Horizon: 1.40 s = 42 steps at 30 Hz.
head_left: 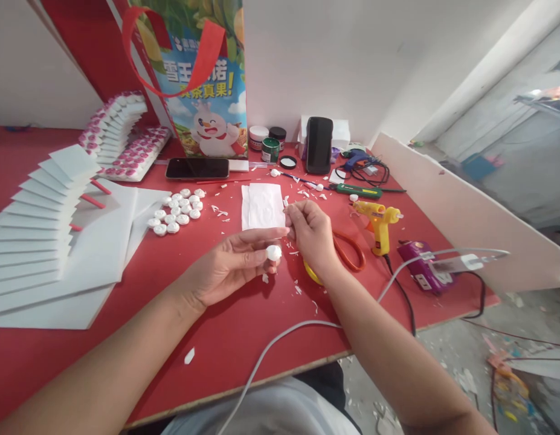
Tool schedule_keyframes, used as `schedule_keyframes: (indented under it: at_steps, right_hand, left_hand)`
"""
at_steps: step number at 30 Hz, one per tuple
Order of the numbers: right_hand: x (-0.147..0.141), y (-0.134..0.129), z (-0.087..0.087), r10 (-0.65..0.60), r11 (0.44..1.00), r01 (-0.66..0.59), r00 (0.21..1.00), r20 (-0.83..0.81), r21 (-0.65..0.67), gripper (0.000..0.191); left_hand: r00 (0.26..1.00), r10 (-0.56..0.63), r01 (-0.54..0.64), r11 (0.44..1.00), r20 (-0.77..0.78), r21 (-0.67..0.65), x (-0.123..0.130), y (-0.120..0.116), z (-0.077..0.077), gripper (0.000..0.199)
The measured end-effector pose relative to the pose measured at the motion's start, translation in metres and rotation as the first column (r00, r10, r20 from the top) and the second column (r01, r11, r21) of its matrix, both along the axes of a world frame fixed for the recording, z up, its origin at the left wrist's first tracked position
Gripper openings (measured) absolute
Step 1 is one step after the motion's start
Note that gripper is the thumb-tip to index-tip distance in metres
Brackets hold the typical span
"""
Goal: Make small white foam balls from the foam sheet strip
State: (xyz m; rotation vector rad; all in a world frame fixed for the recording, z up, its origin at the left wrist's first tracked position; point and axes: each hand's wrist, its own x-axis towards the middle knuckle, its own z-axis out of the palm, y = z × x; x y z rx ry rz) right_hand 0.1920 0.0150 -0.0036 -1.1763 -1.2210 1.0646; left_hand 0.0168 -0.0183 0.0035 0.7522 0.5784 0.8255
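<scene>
My left hand (237, 263) grips a small white rounded piece (273, 253) between thumb and fingers, with the index finger stretched out above it. My right hand (310, 228) is closed in a pinch beside that left fingertip; whatever it pinches is too small to make out. Behind both hands lies a white paper sheet (264, 206). Under the right wrist, loops of red handle (352, 252) and yellow handle (312, 272) show, the rest hidden. To the left sits a cluster of white rosette-like pieces (175, 211). White scraps are strewn around the hands.
At right stand a yellow glue gun (378, 220) and a purple box (425, 266) with cables. A grey cable (280, 338) crosses the front. Fanned white foam sheets (35, 223) fill the left. Behind are a phone (197, 168), paint jars (270, 150) and a gift bag (207, 78).
</scene>
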Motion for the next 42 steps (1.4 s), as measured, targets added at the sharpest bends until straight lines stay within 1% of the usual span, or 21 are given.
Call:
schedule_keyframes:
  at_steps: [2,3,6,9,13,16,17,19,21,22,23,24,25,27,28,29,30,32,36,40,42]
  right_hand:
    - [0.001,0.002,0.002,0.016,1.0,-0.016,0.997,-0.08,-0.001,0.009]
    - [0.001,0.002,0.004,0.024,1.0,-0.024,0.994,-0.107,0.001,0.007]
    - [0.0,-0.001,0.011,0.029,0.999,-0.031,0.986,-0.166,-0.011,0.008]
    - [0.001,-0.003,0.018,0.011,0.998,-0.024,0.975,-0.223,-0.057,0.007]
    - [0.005,-0.003,0.024,-0.01,0.991,-0.027,0.963,-0.27,-0.132,0.004]
    - [0.008,-0.002,0.026,-0.019,0.979,-0.045,0.952,-0.304,-0.2,0.001]
    - [0.009,-0.001,0.027,-0.013,0.974,-0.059,0.949,-0.316,-0.218,0.003]
    - [0.009,-0.001,0.026,0.009,0.964,-0.094,0.947,-0.322,-0.25,0.01]
    - [0.009,0.001,0.024,0.03,0.952,-0.12,0.952,-0.303,-0.283,0.02]
    - [0.008,0.002,0.022,0.038,0.948,-0.127,0.955,-0.295,-0.291,0.024]
    - [0.008,0.003,0.02,0.043,0.948,-0.131,0.956,-0.29,-0.29,0.027]
    - [0.007,0.004,0.018,0.045,0.95,-0.131,0.956,-0.29,-0.283,0.029]
    - [0.006,0.005,0.016,0.048,0.954,-0.13,0.955,-0.294,-0.269,0.031]
    - [0.005,0.006,0.014,0.057,0.966,-0.131,0.948,-0.314,-0.223,0.035]
    - [0.005,0.007,0.014,0.064,0.972,-0.133,0.943,-0.327,-0.195,0.036]
    - [0.005,0.007,0.014,0.072,0.977,-0.135,0.937,-0.341,-0.164,0.036]
    - [0.005,0.006,0.015,0.079,0.982,-0.133,0.933,-0.35,-0.133,0.034]
    - [0.006,0.005,0.017,0.075,0.99,-0.111,0.934,-0.35,-0.083,0.03]
    - [0.006,0.004,0.019,0.029,0.999,-0.042,0.951,-0.309,-0.034,0.027]
    - [0.005,0.003,0.019,0.013,1.0,-0.016,0.968,-0.249,-0.009,0.024]
    - [0.005,0.003,0.017,0.0,1.0,-0.001,0.975,-0.22,-0.004,0.027]
  left_hand:
    - [0.997,0.073,-0.073,0.997,-0.014,-0.013,-0.002,0.002,-0.003,0.022]
    - [0.993,0.112,-0.112,0.993,-0.027,-0.02,-0.003,0.004,-0.005,0.02]
    - [0.984,0.159,-0.162,0.986,-0.086,-0.028,-0.006,0.009,-0.006,0.027]
    - [0.969,0.203,-0.206,0.979,-0.138,-0.007,-0.007,0.014,-0.005,0.027]
    - [0.944,0.256,-0.242,0.966,-0.208,0.09,-0.007,0.014,-0.003,0.026]
    - [0.907,0.312,-0.248,0.938,-0.284,0.241,-0.011,0.012,0.0,0.028]
    - [0.883,0.336,-0.235,0.921,-0.328,0.31,-0.013,0.012,0.002,0.029]
    - [0.799,0.42,-0.205,0.863,-0.431,0.461,-0.019,0.015,0.007,0.034]
    - [0.676,0.545,-0.173,0.772,-0.497,0.611,-0.026,0.02,0.013,0.028]
    - [0.612,0.599,-0.147,0.728,-0.516,0.67,-0.03,0.023,0.016,0.026]
    - [0.555,0.636,-0.117,0.697,-0.536,0.707,-0.035,0.026,0.018,0.024]
    - [0.504,0.652,-0.063,0.682,-0.567,0.729,-0.041,0.029,0.019,0.022]
    - [0.446,0.663,0.032,0.66,-0.601,0.751,-0.047,0.031,0.019,0.02]
    - [0.305,0.723,0.257,0.564,-0.62,0.784,-0.061,0.033,0.016,0.018]
    - [0.265,0.739,0.352,0.524,-0.619,0.776,-0.068,0.033,0.013,0.02]
    - [0.234,0.747,0.416,0.501,-0.622,0.759,-0.075,0.032,0.01,0.022]
    - [0.215,0.751,0.451,0.491,-0.625,0.745,-0.082,0.031,0.006,0.023]
    - [0.205,0.762,0.482,0.468,-0.615,0.741,-0.094,0.028,0.0,0.023]
    - [0.211,0.762,0.54,0.432,-0.613,0.723,-0.107,0.024,-0.011,0.026]
    - [0.19,0.812,0.52,0.394,-0.552,0.758,-0.109,0.028,-0.019,0.027]
    - [0.181,0.83,0.502,0.384,-0.528,0.775,-0.109,0.03,-0.02,0.027]
